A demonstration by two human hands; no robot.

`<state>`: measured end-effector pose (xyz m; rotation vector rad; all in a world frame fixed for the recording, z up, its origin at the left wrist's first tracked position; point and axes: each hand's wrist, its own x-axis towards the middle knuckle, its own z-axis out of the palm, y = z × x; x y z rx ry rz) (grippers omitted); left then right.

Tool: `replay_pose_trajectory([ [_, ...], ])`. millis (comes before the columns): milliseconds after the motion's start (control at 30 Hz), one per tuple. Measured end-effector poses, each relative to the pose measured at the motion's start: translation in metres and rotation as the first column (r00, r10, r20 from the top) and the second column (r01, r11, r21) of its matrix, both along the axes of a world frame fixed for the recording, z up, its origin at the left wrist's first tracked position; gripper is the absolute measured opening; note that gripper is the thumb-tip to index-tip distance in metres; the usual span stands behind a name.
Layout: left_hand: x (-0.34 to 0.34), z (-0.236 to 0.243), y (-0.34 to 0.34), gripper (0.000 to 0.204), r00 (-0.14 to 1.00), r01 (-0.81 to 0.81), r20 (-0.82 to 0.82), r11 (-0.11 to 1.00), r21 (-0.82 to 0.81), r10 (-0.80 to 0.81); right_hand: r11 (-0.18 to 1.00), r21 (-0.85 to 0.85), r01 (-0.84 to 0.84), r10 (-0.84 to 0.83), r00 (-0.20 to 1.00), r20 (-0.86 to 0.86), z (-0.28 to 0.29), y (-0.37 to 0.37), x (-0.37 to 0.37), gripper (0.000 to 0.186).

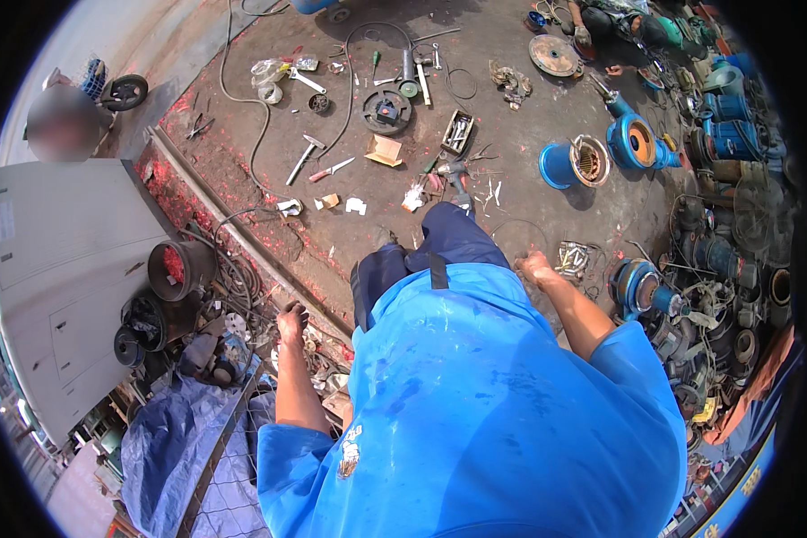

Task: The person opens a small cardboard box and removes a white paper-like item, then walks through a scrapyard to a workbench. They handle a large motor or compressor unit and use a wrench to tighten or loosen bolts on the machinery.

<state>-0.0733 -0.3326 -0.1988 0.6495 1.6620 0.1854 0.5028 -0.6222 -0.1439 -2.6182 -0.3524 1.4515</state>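
My left hand (291, 321) hangs at my left side over the metal rail and the scrap heap. Its fingers are loosely bent and a little apart, with nothing seen in them. My right hand (535, 267) hangs at my right side, palm area partly hidden, fingers loosely spread and no object visible in it. Nearest to it on the ground is a small pile of pale metal parts (574, 258). In front of my feet lie a cordless drill (457, 182) and an open box of small parts (457, 132). Farther off is a hammer (306, 160) beside a red-handled knife (332, 169).
Blue motor housings (560, 168) stand at the right, before a heap of motors (722, 134). An angle grinder (409, 76), an adjustable wrench (308, 81) and a round flange (387, 111) lie ahead. A metal rail (233, 220), white cabinet (72, 269) and bucket (175, 269) are left.
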Motion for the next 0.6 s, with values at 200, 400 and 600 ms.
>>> replay_pose_trajectory([
  [200, 0.04, 0.026, 0.19, 0.035, 1.0, -0.021, 0.013, 0.985, 0.174, 0.019, 0.995, -0.089, 0.049, -0.052, 0.998, -0.039, -0.058, 0.054, 0.026, 0.04],
  [400, 0.082, -0.009, 0.23, 0.033, 0.996, 0.085, -0.009, 0.996, -0.036, -0.085, 0.999, 0.014, 0.041, -0.04, 0.998, -0.052, -0.041, 0.261, 0.062, 0.03],
  [600, 0.087, -0.026, 0.268, 0.018, 0.98, -0.189, -0.092, 0.968, -0.166, 0.176, 0.98, 0.173, -0.094, 0.106, 0.993, -0.06, -0.141, 0.418, 0.116, 0.031],
])
